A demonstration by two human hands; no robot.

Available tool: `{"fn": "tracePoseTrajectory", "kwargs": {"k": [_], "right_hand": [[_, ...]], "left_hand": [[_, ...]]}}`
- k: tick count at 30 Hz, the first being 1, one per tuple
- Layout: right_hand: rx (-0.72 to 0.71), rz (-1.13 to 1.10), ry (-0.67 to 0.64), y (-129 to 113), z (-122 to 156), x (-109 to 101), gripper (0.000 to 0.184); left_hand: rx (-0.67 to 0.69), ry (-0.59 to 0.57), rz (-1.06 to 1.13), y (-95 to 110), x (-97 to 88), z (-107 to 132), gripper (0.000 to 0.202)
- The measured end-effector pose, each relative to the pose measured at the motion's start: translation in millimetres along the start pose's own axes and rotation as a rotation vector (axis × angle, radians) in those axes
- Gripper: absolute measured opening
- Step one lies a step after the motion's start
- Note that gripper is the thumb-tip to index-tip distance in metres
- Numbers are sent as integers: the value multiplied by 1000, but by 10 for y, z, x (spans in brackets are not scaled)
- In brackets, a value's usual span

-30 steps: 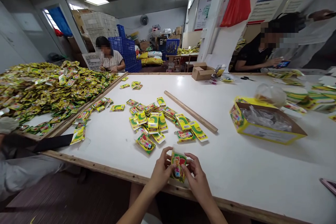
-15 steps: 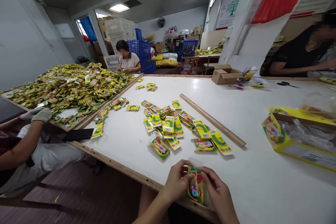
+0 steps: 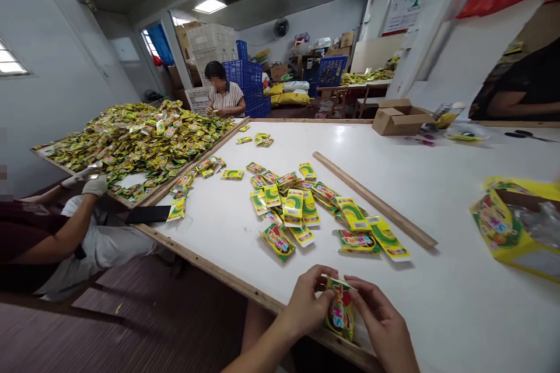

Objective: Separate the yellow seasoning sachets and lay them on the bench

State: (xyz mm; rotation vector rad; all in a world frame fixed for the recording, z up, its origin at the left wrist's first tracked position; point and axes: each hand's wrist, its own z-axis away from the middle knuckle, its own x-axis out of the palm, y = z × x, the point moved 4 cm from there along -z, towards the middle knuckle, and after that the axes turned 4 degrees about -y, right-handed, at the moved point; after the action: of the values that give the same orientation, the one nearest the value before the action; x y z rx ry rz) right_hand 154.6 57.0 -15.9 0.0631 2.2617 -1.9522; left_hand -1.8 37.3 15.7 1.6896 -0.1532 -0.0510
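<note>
Close to the table's front edge, a small yellow and green printed carton (image 3: 340, 313) is held upright between my two hands. My left hand (image 3: 310, 297) grips its left side, thumb on the printed front and fingers curled behind the top. On the other side, my right hand (image 3: 385, 316) has its thumb and fingers at the upper right corner, by the top flap. Beyond my hands lies a loose heap of similar cartons (image 3: 292, 208), some with white-edged end flaps sticking out.
A wooden strip (image 3: 371, 198) lies right of the heap. Farther right stands an open yellow display box (image 3: 499, 230) with clear plastic inside. A brown cardboard box (image 3: 400, 119) is at the back. Left, a co-worker's gloved hand (image 3: 95, 185) is beside a big carton pile (image 3: 144, 134).
The white flap that stood up above the carton now appears folded down at its top. Both hands keep hold of it. The view has turned slightly left.
</note>
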Motion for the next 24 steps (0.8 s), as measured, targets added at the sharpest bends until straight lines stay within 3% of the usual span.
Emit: {"fn": "tracePoseTrajectory", "kwargs": {"k": [3, 8, 13, 18, 24], "right_hand": [[-5, 47, -21, -55, 8, 18, 42], [-11, 88, -3, -76, 10, 16, 43], [-2, 110, 55, -187, 28, 32, 43], [-40, 44, 19, -371, -15, 76, 41], [1, 15, -22, -389, -55, 77, 43]], "left_hand": [[63, 88, -80, 73, -15, 0, 16], [20, 163, -166, 55, -16, -28, 14], [20, 161, -206, 68, 15, -24, 11], [11, 152, -172, 114, 29, -83, 13], [-9, 80, -162, 96, 19, -146, 19]]}}
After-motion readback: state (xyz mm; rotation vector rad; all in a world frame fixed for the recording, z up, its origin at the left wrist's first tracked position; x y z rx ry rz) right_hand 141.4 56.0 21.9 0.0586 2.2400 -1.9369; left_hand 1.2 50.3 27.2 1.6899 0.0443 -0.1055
